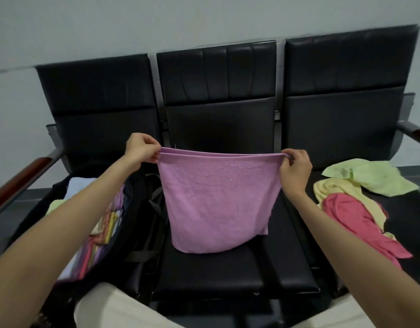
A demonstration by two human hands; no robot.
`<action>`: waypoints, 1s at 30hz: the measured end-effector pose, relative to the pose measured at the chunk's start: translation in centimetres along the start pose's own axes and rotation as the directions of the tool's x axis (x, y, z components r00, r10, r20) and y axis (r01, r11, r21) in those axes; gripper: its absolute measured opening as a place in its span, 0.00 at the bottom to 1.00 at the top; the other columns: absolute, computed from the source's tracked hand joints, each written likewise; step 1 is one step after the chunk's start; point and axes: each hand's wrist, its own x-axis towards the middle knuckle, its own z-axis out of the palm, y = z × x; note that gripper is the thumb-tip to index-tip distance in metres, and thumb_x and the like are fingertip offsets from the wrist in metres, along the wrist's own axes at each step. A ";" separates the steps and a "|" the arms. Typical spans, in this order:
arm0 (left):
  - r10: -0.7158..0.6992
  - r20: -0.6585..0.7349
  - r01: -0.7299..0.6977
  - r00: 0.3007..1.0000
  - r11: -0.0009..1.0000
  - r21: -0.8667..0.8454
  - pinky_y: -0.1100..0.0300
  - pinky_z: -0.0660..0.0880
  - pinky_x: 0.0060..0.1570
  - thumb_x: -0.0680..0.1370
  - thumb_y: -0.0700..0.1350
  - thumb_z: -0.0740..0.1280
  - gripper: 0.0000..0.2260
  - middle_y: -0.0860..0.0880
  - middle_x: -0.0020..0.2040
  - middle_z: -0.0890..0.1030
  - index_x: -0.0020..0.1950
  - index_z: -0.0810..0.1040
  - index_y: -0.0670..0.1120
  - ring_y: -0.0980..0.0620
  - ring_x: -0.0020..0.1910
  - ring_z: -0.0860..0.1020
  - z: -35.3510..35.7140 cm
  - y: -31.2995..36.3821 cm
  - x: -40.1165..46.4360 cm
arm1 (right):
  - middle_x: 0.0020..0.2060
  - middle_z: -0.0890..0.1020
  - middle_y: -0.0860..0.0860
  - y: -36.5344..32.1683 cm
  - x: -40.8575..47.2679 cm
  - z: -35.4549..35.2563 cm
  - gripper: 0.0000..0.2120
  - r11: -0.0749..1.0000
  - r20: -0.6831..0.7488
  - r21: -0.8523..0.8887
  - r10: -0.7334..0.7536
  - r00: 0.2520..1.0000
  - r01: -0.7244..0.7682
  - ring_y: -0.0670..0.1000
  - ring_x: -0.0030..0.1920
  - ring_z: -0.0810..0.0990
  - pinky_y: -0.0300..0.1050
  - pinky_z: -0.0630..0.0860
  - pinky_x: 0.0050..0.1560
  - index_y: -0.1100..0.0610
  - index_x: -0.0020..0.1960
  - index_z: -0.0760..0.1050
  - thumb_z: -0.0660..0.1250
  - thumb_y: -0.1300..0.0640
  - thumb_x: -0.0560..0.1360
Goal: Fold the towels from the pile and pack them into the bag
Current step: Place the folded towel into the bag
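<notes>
A purple towel [216, 200] hangs doubled over above the middle seat, its lower edge resting on the cushion. My left hand [141, 149] pinches its top left corner and my right hand [295, 164] pinches its top right corner. On the left seat lies an open black bag [138, 209] with several folded towels [102, 230] of different colours inside; my left forearm hides part of them. On the right seat lies the loose pile: a pale green towel [367, 176], a yellow towel [339, 190] and a pink towel [356, 223].
A row of three black padded seats [218, 268] stands against a pale wall, with a wooden armrest [19, 181] at the left end and another at the right end. My light-coloured trouser legs show at the bottom edge.
</notes>
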 end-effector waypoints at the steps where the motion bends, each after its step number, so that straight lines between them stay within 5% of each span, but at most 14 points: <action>1: -0.015 0.026 0.014 1.000 1.000 0.015 0.57 0.82 0.33 0.75 0.33 0.66 0.04 0.40 0.37 0.81 0.43 0.80 0.39 0.48 0.32 0.81 0.3 -0.1 0.8 | 0.51 0.78 0.56 0.1 0.8 0.3 0.11 1.000 0.041 -0.017 0.009 0.999 -0.008 0.48 0.48 0.76 0.33 0.67 0.48 0.62 0.53 0.80 0.61 0.67 0.75; 6: 0.065 -0.031 -0.065 0.997 0.998 0.010 0.52 0.83 0.36 0.76 0.34 0.65 0.06 0.38 0.45 0.82 0.42 0.79 0.41 0.44 0.38 0.83 1.2 1.6 4.4 | 0.47 0.81 0.56 -0.9 5.0 1.2 0.11 0.999 0.149 -0.015 0.039 0.988 -0.038 0.51 0.48 0.79 0.38 0.72 0.47 0.63 0.51 0.78 0.59 0.69 0.75; 10: 0.200 -0.147 -0.195 0.969 0.980 0.052 0.53 0.81 0.47 0.78 0.37 0.64 0.06 0.45 0.46 0.81 0.48 0.81 0.42 0.47 0.46 0.82 1.8 3.3 6.1 | 0.45 0.80 0.54 -2.6 6.9 0.8 0.12 0.999 0.069 0.044 -0.020 0.997 0.017 0.47 0.45 0.76 0.29 0.67 0.43 0.63 0.50 0.77 0.57 0.71 0.74; 15: 0.274 -0.100 -0.267 0.957 0.961 0.074 0.58 0.79 0.49 0.79 0.37 0.63 0.07 0.48 0.46 0.80 0.51 0.81 0.42 0.51 0.47 0.80 2.5 2.1 5.3 | 0.45 0.80 0.53 -1.3 6.3 0.2 0.11 0.998 0.066 0.051 -0.050 0.997 0.047 0.46 0.45 0.76 0.22 0.67 0.41 0.63 0.50 0.78 0.59 0.70 0.74; 23: 0.102 0.048 -0.109 0.994 0.979 0.175 0.62 0.71 0.45 0.75 0.33 0.63 0.10 0.42 0.46 0.83 0.48 0.84 0.40 0.47 0.48 0.80 6.7 -8.6 0.1 | 0.44 0.82 0.56 5.7 -2.8 0.7 0.10 0.992 0.236 -0.106 0.097 0.967 -0.073 0.50 0.45 0.77 0.29 0.64 0.43 0.64 0.49 0.79 0.61 0.70 0.72; 30: -0.077 0.316 -0.053 0.946 0.921 0.385 0.60 0.71 0.51 0.74 0.32 0.64 0.09 0.39 0.48 0.83 0.47 0.83 0.37 0.43 0.52 0.80 8.9 -20.8 -8.2 | 0.42 0.84 0.56 11.8 -13.7 -0.8 0.09 0.933 0.515 -0.333 0.300 0.803 -0.135 0.54 0.44 0.82 0.38 0.72 0.46 0.61 0.47 0.81 0.66 0.68 0.71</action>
